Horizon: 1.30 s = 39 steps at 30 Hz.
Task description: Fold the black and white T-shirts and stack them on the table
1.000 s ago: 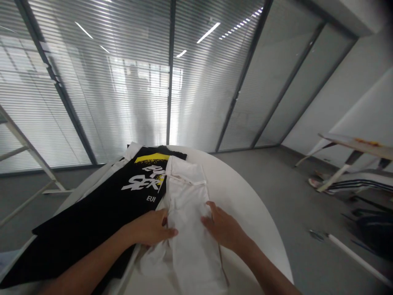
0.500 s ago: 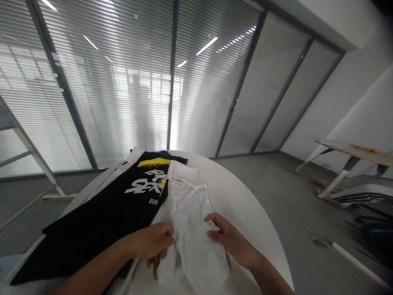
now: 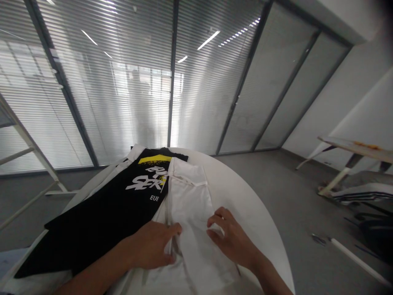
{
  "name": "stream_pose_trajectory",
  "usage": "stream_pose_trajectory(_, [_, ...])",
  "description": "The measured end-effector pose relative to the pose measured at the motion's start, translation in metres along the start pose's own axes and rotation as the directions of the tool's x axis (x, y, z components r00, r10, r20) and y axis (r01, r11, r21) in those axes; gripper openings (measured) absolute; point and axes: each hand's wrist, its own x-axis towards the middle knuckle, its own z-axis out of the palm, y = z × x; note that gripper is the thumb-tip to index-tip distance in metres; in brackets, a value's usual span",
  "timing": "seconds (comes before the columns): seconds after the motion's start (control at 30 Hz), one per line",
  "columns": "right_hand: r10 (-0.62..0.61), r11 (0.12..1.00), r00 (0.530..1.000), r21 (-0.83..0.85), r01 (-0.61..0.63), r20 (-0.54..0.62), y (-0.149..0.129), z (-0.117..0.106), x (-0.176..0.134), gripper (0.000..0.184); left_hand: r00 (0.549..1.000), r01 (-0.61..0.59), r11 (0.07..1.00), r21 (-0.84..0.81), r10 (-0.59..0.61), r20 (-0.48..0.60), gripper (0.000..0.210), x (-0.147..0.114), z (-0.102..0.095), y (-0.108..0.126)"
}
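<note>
White garment (image 3: pixel 195 211) lies on the bench (image 3: pixel 250 205) between the left fingers (image 3: pixel 175 229), whose grip I cannot tell, and the right fingers (image 3: pixel 215 220), curved and parted; black printed T-shirt (image 3: pixel 107 221) lies left of both.

A wrinkled white garment (image 3: pixel 192 203) lies lengthwise on the round table (image 3: pixel 248 200), overlapping a black printed shirt (image 3: pixel 107 217).
</note>
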Motion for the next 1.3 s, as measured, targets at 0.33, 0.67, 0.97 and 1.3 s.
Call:
stream_pose_trajectory(0.33, [-0.248, 0.96, 0.879, -0.021, 0.28, 0.407, -0.03, 0.018, -0.006, 0.04, 0.989, -0.126, 0.99, -0.069, 0.12, -0.089, 0.024, 0.012, 0.014, 0.001])
stream_pose_trajectory(0.67, [-0.095, 0.845, 0.976, 0.534, -0.024, 0.195, -0.029, 0.005, 0.011, 0.034, 0.978, -0.013, 0.745, -0.667, -0.13, -0.164, 0.041, 0.017, 0.01, -0.006])
stream_pose_trajectory(0.97, [0.1, 0.613, 0.988, 0.775, -0.152, 0.115, -0.018, 0.02, 0.012, 0.036, 0.99, 0.013, 0.87, -0.494, -0.08, -0.115, 0.084, 0.015, 0.024, 0.007])
stream_pose_trajectory(1.3, [0.2, 0.391, 0.956, 0.878, -0.277, 0.212, -0.014, 0.037, 0.013, 0.039, 0.947, -0.078, 0.614, -0.785, -0.201, -0.252, 0.049, 0.025, 0.03, 0.003])
